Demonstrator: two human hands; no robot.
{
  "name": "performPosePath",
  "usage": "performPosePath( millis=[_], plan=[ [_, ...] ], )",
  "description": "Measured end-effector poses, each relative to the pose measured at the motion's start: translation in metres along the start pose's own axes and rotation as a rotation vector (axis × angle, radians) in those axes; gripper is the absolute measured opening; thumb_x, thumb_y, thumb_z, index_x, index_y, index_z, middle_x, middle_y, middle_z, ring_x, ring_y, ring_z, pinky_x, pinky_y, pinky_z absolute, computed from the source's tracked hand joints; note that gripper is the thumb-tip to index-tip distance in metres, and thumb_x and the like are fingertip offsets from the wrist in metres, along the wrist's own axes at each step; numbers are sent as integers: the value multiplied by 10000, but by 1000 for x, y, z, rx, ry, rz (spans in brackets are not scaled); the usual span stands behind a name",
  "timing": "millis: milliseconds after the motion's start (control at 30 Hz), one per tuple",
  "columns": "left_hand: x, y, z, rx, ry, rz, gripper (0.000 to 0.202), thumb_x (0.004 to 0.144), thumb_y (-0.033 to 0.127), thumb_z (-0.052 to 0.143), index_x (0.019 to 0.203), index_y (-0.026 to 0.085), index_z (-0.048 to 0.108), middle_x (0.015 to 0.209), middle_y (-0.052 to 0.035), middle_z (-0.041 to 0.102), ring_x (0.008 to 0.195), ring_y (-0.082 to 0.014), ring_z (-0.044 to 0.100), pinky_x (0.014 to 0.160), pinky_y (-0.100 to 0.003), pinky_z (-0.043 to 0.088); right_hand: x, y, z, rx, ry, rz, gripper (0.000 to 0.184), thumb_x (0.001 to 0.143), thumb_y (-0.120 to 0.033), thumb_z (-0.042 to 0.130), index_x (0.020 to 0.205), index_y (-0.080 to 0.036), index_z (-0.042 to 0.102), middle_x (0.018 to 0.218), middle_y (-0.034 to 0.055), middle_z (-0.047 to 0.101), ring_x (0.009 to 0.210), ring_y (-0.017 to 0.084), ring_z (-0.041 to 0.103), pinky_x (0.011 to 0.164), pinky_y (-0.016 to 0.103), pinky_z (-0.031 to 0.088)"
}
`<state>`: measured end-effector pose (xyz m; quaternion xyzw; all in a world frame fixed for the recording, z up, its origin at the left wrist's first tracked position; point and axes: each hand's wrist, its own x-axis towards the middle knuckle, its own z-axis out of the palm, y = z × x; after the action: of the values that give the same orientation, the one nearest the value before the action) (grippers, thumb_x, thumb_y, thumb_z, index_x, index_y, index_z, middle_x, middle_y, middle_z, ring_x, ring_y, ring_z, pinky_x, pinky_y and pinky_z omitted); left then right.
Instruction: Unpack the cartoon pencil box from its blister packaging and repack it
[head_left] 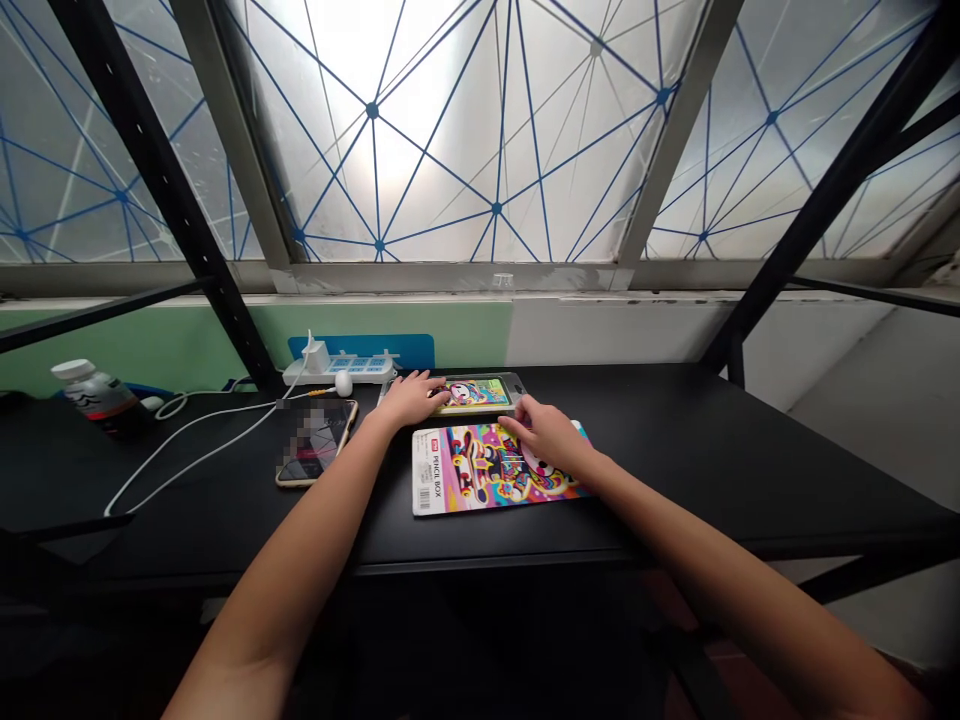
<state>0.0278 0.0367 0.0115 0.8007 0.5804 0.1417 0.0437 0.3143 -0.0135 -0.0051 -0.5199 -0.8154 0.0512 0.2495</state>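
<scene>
A colourful cartoon pencil box (472,393) in a clear plastic casing lies flat near the back of the black table. My left hand (411,398) rests over its left end, fingers stretched out and touching it. At the lower right corner of the casing, my right hand (544,432) has its fingers curled, the thumb pointing left; their exact hold is partly hidden. Under that hand, closer to me, lies a bright printed card (487,470) marked "PENCIL BOX", with a barcode on its white left strip. My right hand and wrist cover its upper right part.
A phone (315,440) lies left of my left forearm. Behind it is a white power strip (360,370) with a charger plugged in; a white cable (176,440) loops leftward. A dark-filled bottle (97,400) tilts at far left. Black metal posts (169,190) frame the table (712,460).
</scene>
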Motion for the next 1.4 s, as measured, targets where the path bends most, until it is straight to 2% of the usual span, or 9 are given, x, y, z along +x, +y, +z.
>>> performPosePath(
  millis=[67, 167, 267, 367, 533, 633, 733, 867, 1400],
  plan=[
    [-1, 2, -3, -11, -5, 15, 345, 995, 364, 621, 1295, 195, 607, 1335, -110, 609, 1122, -252, 642, 943, -470, 555, 4, 17, -12, 11, 23, 53, 415, 942, -646, 484, 868, -251, 589, 707, 22, 663, 635, 203, 574, 596, 310, 365],
    [-5, 9, -6, -21, -4, 1, 323, 996, 346, 624, 1281, 194, 613, 1313, -104, 616, 1078, -233, 654, 904, -436, 574, 16, 56, -30, 26, -2, 135, 499, 900, -702, 485, 751, -242, 607, 682, 39, 675, 620, 200, 579, 590, 311, 383],
    [-10, 19, -5, -18, 8, -15, 290, 1008, 389, 589, 1221, 197, 635, 1255, -96, 654, 1086, -244, 652, 956, -479, 540, 29, 97, -43, 34, -98, 195, 573, 822, -757, 532, 576, -243, 588, 563, 33, 631, 555, 199, 560, 552, 318, 378],
    [-14, 28, -6, -21, -1, 2, 279, 1016, 488, 500, 1038, 245, 637, 1082, -68, 737, 1058, -280, 666, 1049, -565, 427, 39, 120, -49, 43, -126, 227, 561, 813, -743, 538, 581, -241, 629, 586, 47, 658, 591, 218, 592, 563, 323, 403],
    [-20, 35, -11, -22, -23, 26, 294, 972, 543, 484, 964, 263, 575, 1066, -73, 754, 1064, -321, 668, 1043, -545, 397, 52, 106, -40, 123, -189, 153, 461, 846, -668, 569, 862, -240, 741, 905, 74, 771, 806, 248, 677, 692, 327, 491],
    [-21, 36, -11, -14, -20, 29, 306, 959, 546, 481, 992, 256, 574, 1079, -86, 749, 1069, -330, 663, 1027, -529, 402, 54, 88, -28, 175, -267, 94, 445, 848, -651, 596, 942, -245, 751, 944, 59, 776, 810, 229, 678, 690, 311, 498],
    [-20, 34, -8, -7, -14, 37, 322, 953, 541, 480, 1040, 252, 592, 1101, -102, 741, 1093, -343, 651, 1012, -518, 409, 50, 84, -23, 196, -302, 87, 457, 842, -668, 595, 886, -239, 747, 837, 36, 757, 728, 204, 646, 624, 296, 464],
    [-19, 32, -5, -17, -12, 67, 333, 962, 536, 461, 1102, 286, 631, 1179, -77, 730, 1162, -337, 621, 1029, -498, 396, 41, 98, -30, 206, -303, 128, 478, 832, -685, 586, 832, -232, 735, 746, 13, 718, 657, 177, 595, 572, 283, 417],
    [-16, 28, -3, -51, -24, 141, 352, 965, 528, 464, 1156, 316, 670, 1249, -39, 717, 1179, -325, 617, 1013, -461, 408, 37, 114, -49, 272, -223, 205, 504, 748, -712, 679, 796, -213, 733, 775, 34, 733, 681, 177, 611, 590, 285, 434]
  ],
)
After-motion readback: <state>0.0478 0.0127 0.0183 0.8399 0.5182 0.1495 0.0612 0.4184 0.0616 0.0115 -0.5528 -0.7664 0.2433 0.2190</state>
